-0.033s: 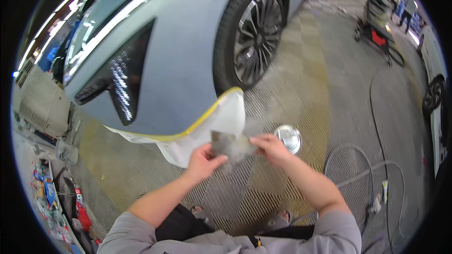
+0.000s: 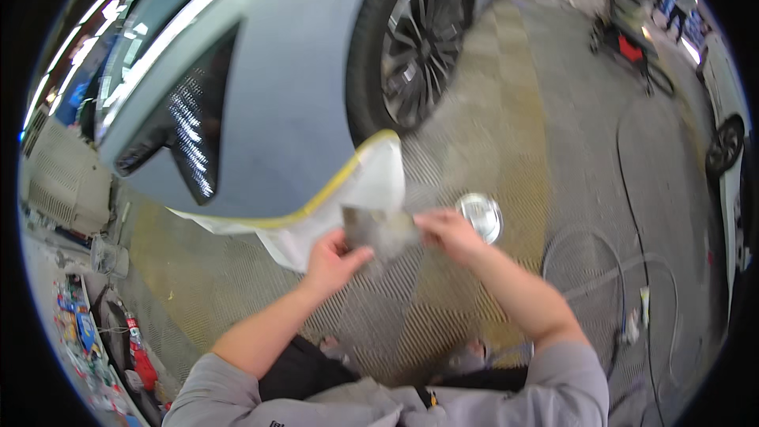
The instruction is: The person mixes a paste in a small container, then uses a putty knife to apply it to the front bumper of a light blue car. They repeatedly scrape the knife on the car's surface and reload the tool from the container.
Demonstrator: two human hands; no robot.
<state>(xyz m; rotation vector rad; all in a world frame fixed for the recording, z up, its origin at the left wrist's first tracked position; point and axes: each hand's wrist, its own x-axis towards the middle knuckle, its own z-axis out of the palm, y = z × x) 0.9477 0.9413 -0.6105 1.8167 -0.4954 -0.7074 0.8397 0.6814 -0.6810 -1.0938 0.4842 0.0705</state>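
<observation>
Grey sheet [image 2: 378,231] up in the air, stretched flat between both hands, tilted a little down to the right. It's small, roughly square, dull and mottled, with a paler worn patch near the middle. Left hand [image 2: 332,259] pinches its lower left corner, right hand [image 2: 444,231] grips the right edge. It hangs just in front of the white masking paper [image 2: 364,190].

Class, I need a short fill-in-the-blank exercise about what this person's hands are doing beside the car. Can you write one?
1. Both hands, the left hand and the right hand, hold one grey ____ between them.
2. The masking sheet on the car is edged with ____ tape.
3. The round metal tin rests on the ____.

Missing words: sheet; yellow; floor
</observation>
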